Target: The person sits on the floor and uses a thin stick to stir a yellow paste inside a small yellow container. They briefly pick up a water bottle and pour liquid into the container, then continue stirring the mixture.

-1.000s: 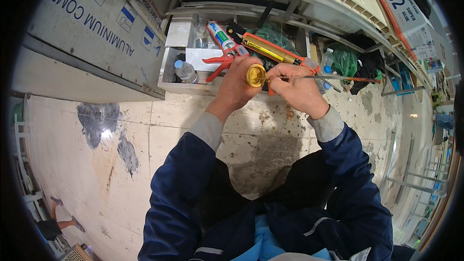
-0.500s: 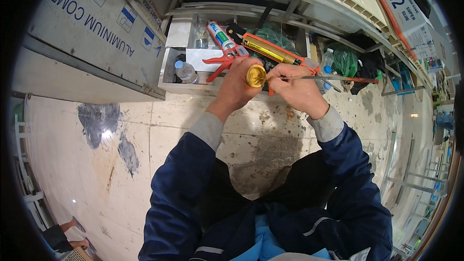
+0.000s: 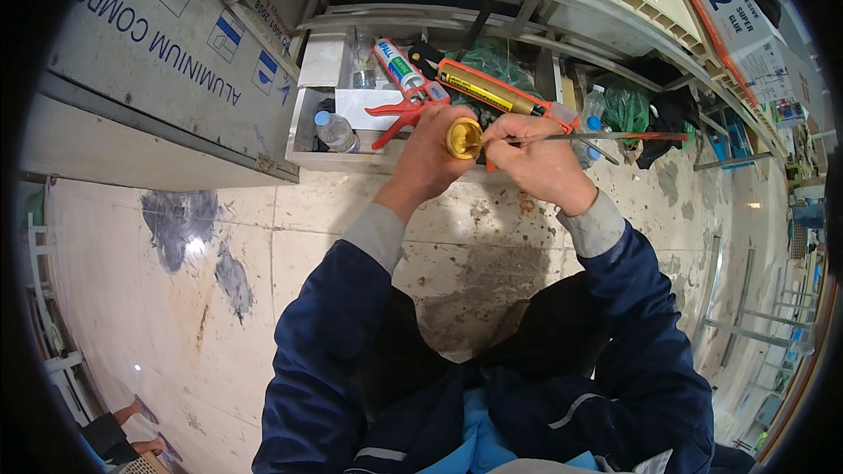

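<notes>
My left hand (image 3: 426, 158) is closed around a small yellow-gold cup (image 3: 453, 142), its open mouth tilted toward my right hand. Yellow paste-like stuff coats its inside. My right hand (image 3: 540, 167) pinches a long, thin, flat strip (image 3: 606, 137), like a saw blade. The strip's reddish far end sticks out to the right, while its near end lies hidden by my fingers beside the cup's rim. Just beyond my hands, a red caulking gun (image 3: 406, 110) with a white-and-green cartridge and another with a gold cartridge (image 3: 492, 88) rest across an open drawer.
The white drawer (image 3: 338, 161) also holds a clear bottle (image 3: 335, 132) and green plastic. More blue-capped bottles (image 3: 595, 105) stand at its right. A large panel (image 3: 167, 61) rises at left, and a metal-framed shelf (image 3: 615, 0) with a box (image 3: 733, 26) runs above. Another person's feet (image 3: 145, 430) show lower left.
The cup has turned slightly, and more of a hollow shows in its yellow contents. Both hands keep nearly the same place and hold. The person at lower left has shifted a little.
</notes>
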Demonstrator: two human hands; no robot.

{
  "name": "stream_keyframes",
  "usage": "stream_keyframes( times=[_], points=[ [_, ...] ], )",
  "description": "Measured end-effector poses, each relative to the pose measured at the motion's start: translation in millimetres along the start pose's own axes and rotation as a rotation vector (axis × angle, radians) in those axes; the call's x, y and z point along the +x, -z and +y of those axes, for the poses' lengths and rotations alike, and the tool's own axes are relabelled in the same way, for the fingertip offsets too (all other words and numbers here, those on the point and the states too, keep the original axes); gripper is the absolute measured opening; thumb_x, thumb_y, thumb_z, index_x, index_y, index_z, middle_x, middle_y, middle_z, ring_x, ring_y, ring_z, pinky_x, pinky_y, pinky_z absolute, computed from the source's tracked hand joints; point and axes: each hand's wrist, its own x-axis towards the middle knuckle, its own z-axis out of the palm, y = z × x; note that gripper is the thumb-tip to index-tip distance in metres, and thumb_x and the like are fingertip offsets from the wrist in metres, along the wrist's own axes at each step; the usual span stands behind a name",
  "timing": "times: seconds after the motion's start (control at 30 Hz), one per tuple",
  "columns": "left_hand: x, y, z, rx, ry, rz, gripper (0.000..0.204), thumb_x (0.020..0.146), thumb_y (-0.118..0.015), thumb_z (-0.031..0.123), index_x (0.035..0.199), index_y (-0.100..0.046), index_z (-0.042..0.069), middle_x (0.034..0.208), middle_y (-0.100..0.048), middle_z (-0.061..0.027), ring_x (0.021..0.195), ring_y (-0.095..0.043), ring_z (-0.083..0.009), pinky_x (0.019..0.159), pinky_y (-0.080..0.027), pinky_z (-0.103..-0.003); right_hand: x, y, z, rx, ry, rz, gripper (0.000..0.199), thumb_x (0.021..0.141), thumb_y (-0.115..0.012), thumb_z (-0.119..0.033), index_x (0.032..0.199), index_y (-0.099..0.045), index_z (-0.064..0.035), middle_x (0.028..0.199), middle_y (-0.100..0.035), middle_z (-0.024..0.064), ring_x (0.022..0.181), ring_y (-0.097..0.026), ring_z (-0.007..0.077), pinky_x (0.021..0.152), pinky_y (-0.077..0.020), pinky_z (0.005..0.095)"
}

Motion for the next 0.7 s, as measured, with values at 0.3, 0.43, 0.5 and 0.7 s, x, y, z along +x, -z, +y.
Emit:
stream_keyframes(
  times=[0.3,0.43,0.5,0.7],
  points=[
    [0.0,-0.4,1.0,0.001,-0.053,0.017,0.064,0.076,-0.090,0.006,0.130,-0.057,0.014,0.124,-0.063,-0.0089,0.118,-0.061,-0.0318,0.103,-0.051,-0.042,-1.1,3.1,-0.1,-0.021,-0.012,0.006,0.015,0.094,-0.066,-0.009,0.099,-0.076,0.0011,0.082,-0.070,-0.0012,0.076,-0.060,0.0062,0.068,-0.0488,0.0252],
    [0.3,-1.0,-0.4,0.014,-0.032,0.014,0.064,0.076,-0.090,0.007,0.130,-0.056,0.014,0.124,-0.063,-0.0087,0.118,-0.061,-0.0324,0.102,-0.051,-0.042,1.5,1.6,-0.8,-0.057,0.026,0.016,0.016,0.094,-0.066,-0.009,0.098,-0.077,0.0013,0.082,-0.071,-0.0003,0.075,-0.060,0.0057,0.067,-0.0486,0.0249],
    [1.3,-2.2,-1.1,0.022,-0.049,0.019,0.063,0.076,-0.090,0.007,0.129,-0.056,0.014,0.123,-0.064,-0.0086,0.118,-0.061,-0.0329,0.102,-0.051,-0.042,2.2,1.9,-2.0,-0.028,0.027,0.040,0.017,0.093,-0.066,-0.011,0.098,-0.077,0.0008,0.081,-0.072,0.0027,0.073,-0.062,0.0082,0.066,-0.0499,0.0271],
    [1.3,-1.8,-1.3,0.012,-0.066,0.034,0.061,0.076,-0.089,0.007,0.128,-0.057,0.014,0.123,-0.064,-0.0073,0.118,-0.061,-0.0334,0.103,-0.051,-0.044,-0.6,7.8,-5.1,-0.066,-0.013,0.017,0.018,0.092,-0.067,-0.010,0.100,-0.078,0.0020,0.081,-0.072,0.0025,0.071,-0.060,0.0059,0.065,-0.0495,0.0252]
  ],
)
